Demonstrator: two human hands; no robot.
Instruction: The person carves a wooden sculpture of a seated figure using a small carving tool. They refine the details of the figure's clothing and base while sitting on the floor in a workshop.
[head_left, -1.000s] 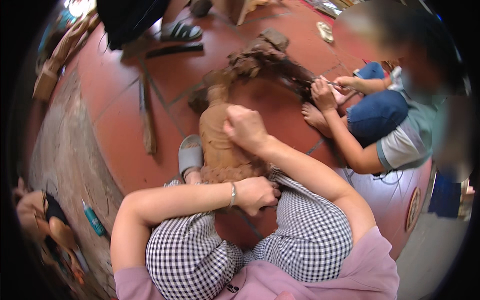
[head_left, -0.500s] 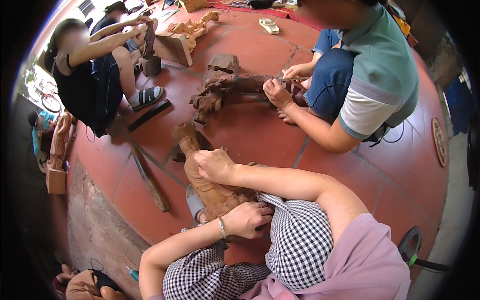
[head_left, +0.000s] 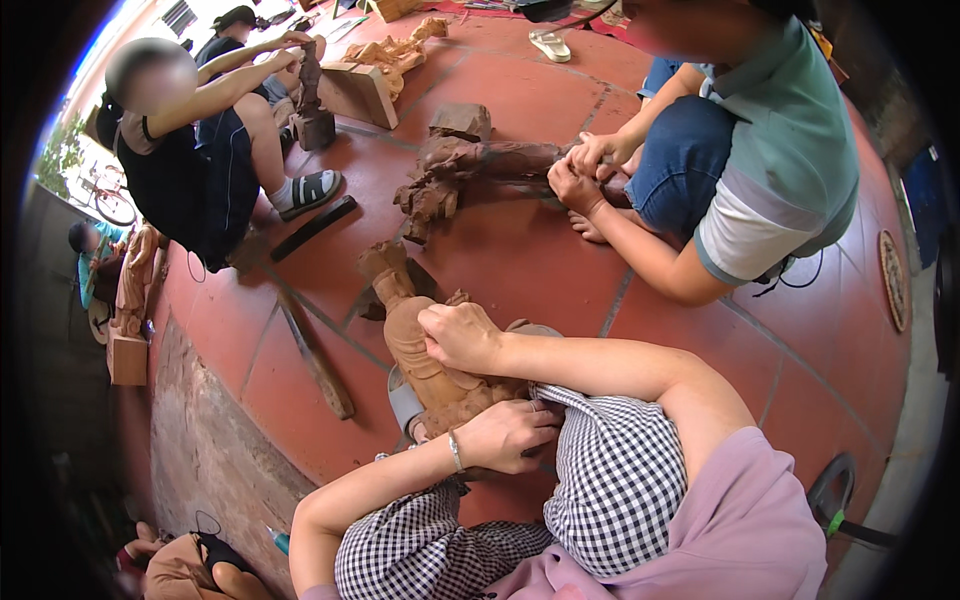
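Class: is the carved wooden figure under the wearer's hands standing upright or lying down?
Lying down: the carved wooden figure stretches along the tiled floor and lap.

The carved wooden figure [head_left: 415, 345] is light brown and long. It lies tilted across the person's lap and the red tile floor, its narrow end pointing up-left. Its lower part is hidden, probably between the knees.
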